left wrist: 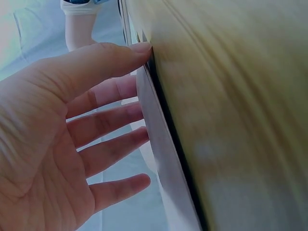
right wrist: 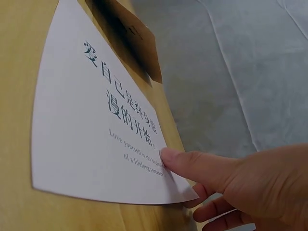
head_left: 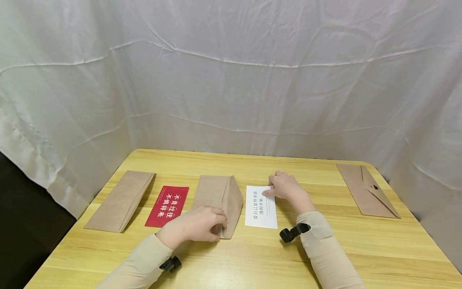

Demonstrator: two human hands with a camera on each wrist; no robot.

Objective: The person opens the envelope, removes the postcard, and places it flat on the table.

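White printed card [head_left: 260,207] sits at the center of a wood-grain table [head_left: 223,269], pinched at its right-hand edge by a person's right hand [head_left: 287,188]. The right wrist view shows the thumb [right wrist: 199,164] pressed on the printed face and the other fingers beneath the edge, the grip narrow. Dark Chinese characters run in 2 lines across the card, above 2 lines of smaller English that open with "Love yourself".

Just beside the card, apart from it, lies an unsealed brown kraft envelope [head_left: 211,192], its pointed flap [head_left: 235,202] spread toward the card. The left hand [head_left: 200,224] rests on the envelope's near end; in the left wrist view its 4 fingers are fanned and nearly straight, with the thumb [left wrist: 103,65] set well apart from them at the envelope's edge.

To the left of that envelope is a red card [head_left: 167,206] with white Chinese lettering, and beyond it a second kraft envelope [head_left: 119,202]. A third kraft envelope [head_left: 355,188], with a small dark mark near its flap, lies well apart at the table's far right. Beige sleeves [head_left: 144,257] cover both forearms, each wrist bears a small black camera [head_left: 288,235], and pale draped fabric [head_left: 252,100] hangs behind
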